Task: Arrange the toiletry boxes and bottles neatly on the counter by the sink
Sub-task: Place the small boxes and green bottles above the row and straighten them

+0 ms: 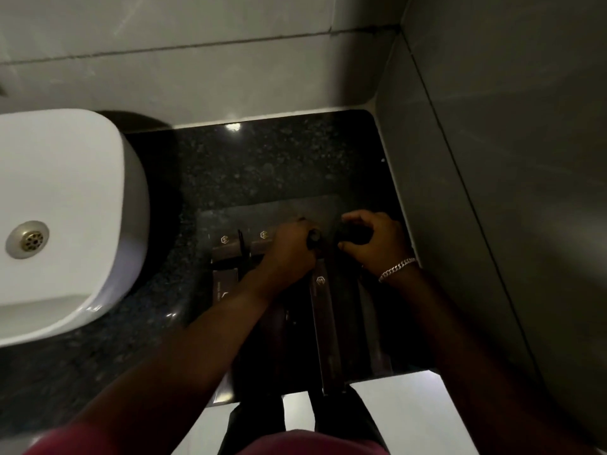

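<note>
On the dark granite counter (256,165) lies a dark tray (295,208) with several brown toiletry boxes marked with gold logos. One small box (226,246) stands at the tray's left, and a long box (323,323) lies toward the front edge. My left hand (290,249) is closed around a small dark bottle (313,239) at the tray's middle. My right hand (374,243), wearing a silver bracelet, grips another dark bottle (351,236) just to the right. The light is dim and the bottles' lower parts are hidden by my fingers.
A white basin (75,198) with a brass drain (31,240) sits on the counter's left. Grey tiled walls (492,159) close the back and right sides. The counter's front edge drops to a pale floor (410,408), where my dark trouser legs show.
</note>
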